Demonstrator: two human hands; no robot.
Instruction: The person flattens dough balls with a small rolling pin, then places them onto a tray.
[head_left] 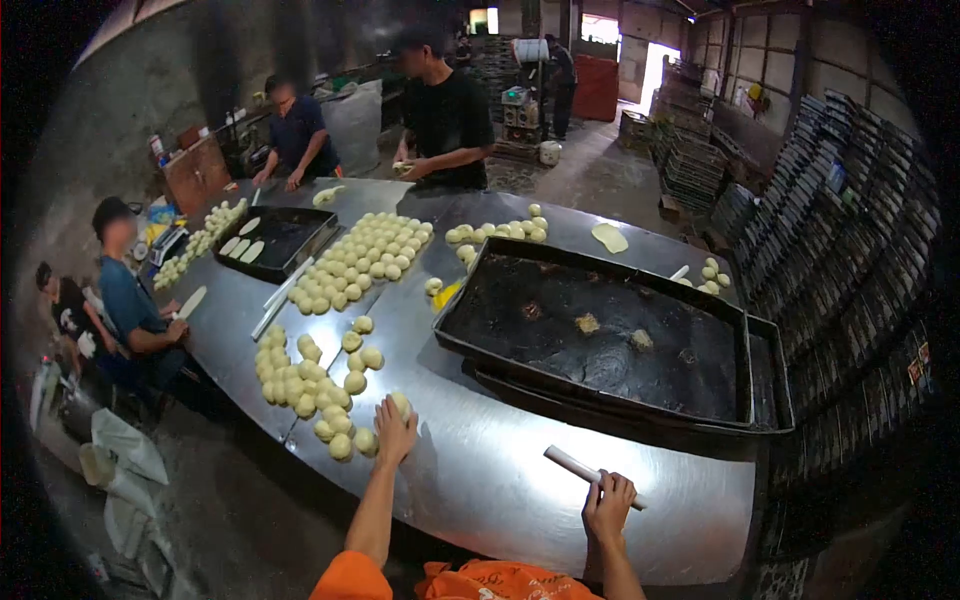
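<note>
My left hand is closed round a pale dough ball that shows past its fingers, low over the metal table. Beside it on the left lies a group of dough balls. My right hand is wrapped round a white rolling pin, which lies slanted at the table's near right part. Behind both hands stands a large black tray with a few brown patches on its dark bottom.
Several more dough balls stand in rows further back. A smaller black tray holds flat ovals. Co-workers stand at the far and left sides. A flattened dough piece lies behind the large tray; racks rise at the right.
</note>
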